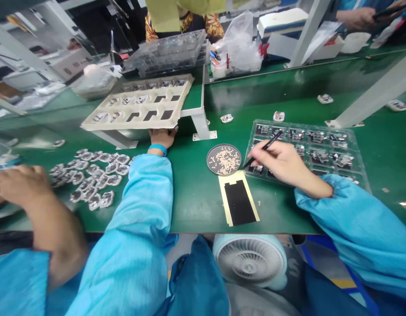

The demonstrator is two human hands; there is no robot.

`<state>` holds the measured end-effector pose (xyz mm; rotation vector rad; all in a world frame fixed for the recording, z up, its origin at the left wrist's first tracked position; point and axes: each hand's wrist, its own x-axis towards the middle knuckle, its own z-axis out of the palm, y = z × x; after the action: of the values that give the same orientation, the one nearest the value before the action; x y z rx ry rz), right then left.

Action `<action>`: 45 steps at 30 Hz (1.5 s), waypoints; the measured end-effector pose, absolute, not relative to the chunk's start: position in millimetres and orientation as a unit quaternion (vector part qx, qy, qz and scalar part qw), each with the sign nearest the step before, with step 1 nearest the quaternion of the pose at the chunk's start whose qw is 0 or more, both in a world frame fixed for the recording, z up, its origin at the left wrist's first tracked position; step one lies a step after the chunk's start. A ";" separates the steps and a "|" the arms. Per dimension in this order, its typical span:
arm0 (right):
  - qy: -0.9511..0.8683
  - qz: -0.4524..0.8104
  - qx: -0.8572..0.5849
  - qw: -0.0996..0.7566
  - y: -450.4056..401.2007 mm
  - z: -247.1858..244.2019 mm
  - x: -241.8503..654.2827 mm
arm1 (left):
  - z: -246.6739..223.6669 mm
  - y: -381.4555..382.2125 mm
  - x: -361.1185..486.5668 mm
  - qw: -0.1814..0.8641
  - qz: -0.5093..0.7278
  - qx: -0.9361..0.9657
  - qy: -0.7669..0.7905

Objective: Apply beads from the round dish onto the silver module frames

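The 2 hands are resting well apart. The right hand (283, 160) is gripping a black tool (272, 139), whose tip is pointing down between the round dish (209, 163) and the clear tray (360, 160). A slipping tip could be scattering the dish's pale bits (226, 159); a dipping wrist could be nudging parts in the clear tray. The left hand (162, 137) is sitting under the front edge of the pale tray (130, 126), where lifting could be jolting it. That edge is hiding the fingers, so their hold is staying unclear. The right hand is covering some compartments; the left frame edge is cutting off a co-worker's hand (23, 184).
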<state>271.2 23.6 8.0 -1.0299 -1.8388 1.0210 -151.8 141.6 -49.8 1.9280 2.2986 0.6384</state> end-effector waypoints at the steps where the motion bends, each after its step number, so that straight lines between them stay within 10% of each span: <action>1: -0.731 0.426 -0.392 0.361 24.2 4.4 270.8 | -48.5 137.7 -148.3 0.007 0.207 0.624 0.754; 29: -0.804 0.364 -0.344 0.320 24.6 -22.8 266.0 | -11.9 68.1 -107.1 0.122 0.171 0.676 0.706; 45: -0.734 0.413 -0.326 0.429 18.4 -2.2 270.8 | -4.2 -4.1 38.6 0.610 0.462 0.442 0.469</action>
<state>270.8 18.4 -2.2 -0.8138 -1.8318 1.0319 38.6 -4.1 -4.2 1.0193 1.0818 1.0661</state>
